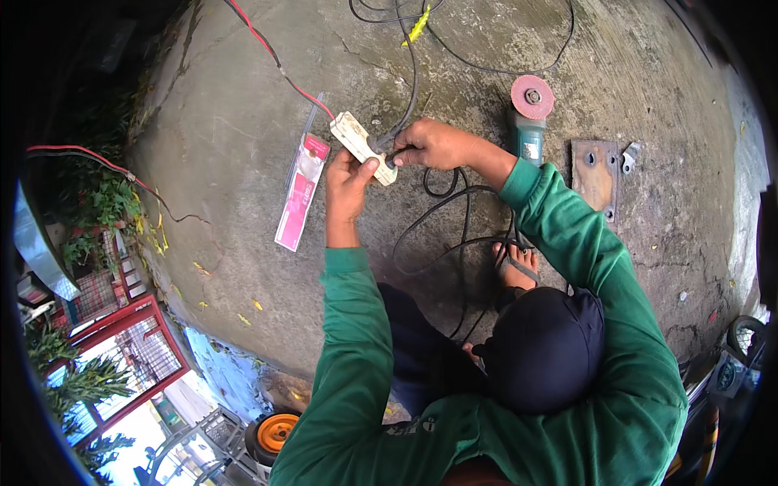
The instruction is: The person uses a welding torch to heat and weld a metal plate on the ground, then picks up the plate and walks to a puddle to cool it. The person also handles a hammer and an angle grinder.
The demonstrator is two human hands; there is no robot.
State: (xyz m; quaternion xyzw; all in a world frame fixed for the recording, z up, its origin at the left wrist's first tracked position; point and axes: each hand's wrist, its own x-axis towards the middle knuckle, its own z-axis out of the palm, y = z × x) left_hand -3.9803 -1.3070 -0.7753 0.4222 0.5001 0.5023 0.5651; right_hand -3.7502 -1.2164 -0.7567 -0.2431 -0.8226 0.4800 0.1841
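My left hand (pixel 348 182) grips the near end of a cream power strip (pixel 354 135) that lies on the concrete, fed by a red cable (pixel 275 58). My right hand (pixel 433 144) is closed on a black plug (pixel 387 154) at the strip's side, with its black cord (pixel 413 73) running away over the floor. Both sleeves are green. An angle grinder (pixel 530 121) with a pink disc and teal body lies just right of my right wrist.
A pink and clear packet (pixel 298 194) lies left of the strip. A rusty metal plate (pixel 596 174) with a small bracket (pixel 630 155) sits at right. Black cables loop by my bare foot (pixel 515 267). The concrete slab's edge drops off at left, above a red gate (pixel 121 356).
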